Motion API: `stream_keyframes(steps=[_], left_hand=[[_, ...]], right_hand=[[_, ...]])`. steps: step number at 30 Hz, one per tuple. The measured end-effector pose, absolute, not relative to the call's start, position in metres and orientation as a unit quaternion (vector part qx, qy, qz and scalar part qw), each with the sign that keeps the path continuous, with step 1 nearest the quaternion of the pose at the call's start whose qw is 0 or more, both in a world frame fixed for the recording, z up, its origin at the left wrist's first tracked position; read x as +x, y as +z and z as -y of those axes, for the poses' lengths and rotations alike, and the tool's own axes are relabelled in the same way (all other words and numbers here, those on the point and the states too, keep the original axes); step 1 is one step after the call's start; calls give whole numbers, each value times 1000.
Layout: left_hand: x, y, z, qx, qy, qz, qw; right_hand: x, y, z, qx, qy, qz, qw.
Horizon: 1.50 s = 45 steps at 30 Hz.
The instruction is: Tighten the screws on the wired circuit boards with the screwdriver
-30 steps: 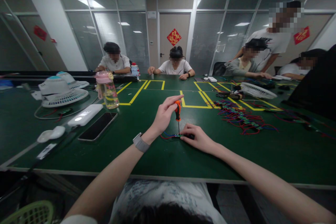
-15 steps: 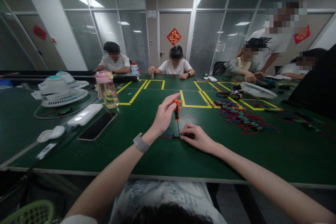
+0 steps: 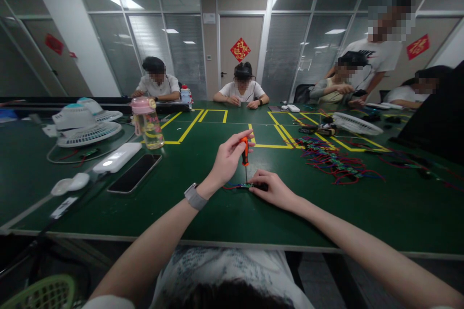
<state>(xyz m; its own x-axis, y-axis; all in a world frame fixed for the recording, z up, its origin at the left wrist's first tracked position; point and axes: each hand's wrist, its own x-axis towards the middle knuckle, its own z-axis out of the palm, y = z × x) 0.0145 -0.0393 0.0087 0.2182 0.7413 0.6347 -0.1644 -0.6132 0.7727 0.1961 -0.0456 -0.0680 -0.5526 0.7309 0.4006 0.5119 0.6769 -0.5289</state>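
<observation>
My left hand (image 3: 229, 157), with a grey-banded watch at the wrist, is closed on the orange and black handle of a screwdriver (image 3: 245, 154). The screwdriver stands upright, its tip down on a small green circuit board (image 3: 245, 186). Red and blue wires run out from the board's left side. My right hand (image 3: 271, 189) rests on the table with its fingertips pressed on the board's right end, steadying a black part (image 3: 261, 186) that lies partly under the fingers.
To the right lies a heap of wired circuit boards (image 3: 328, 159). On the left are a phone (image 3: 135, 174), a white power strip (image 3: 118, 158), a pink-lidded bottle (image 3: 148, 123) and white fans (image 3: 87, 128). Several people sit or stand across the green table (image 3: 203, 222).
My hands and the screwdriver stay almost in place. Across the table, the middle person's hand has moved inward, and a seated person at right has raised a hand.
</observation>
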Motion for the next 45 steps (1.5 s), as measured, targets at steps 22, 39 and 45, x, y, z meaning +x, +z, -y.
stream_keyframes(steps=[22,39,45], left_hand=[[13,8,39,689,605,-257,304],[15,6,36,667,584,-210,413],[13,6,37,690,605,-263,297]], right_hand=[[197,-71,42,-363,213,850,316],[197,-71,43,-364,212,851,314],[198,-73,41,-361,209,853,314]])
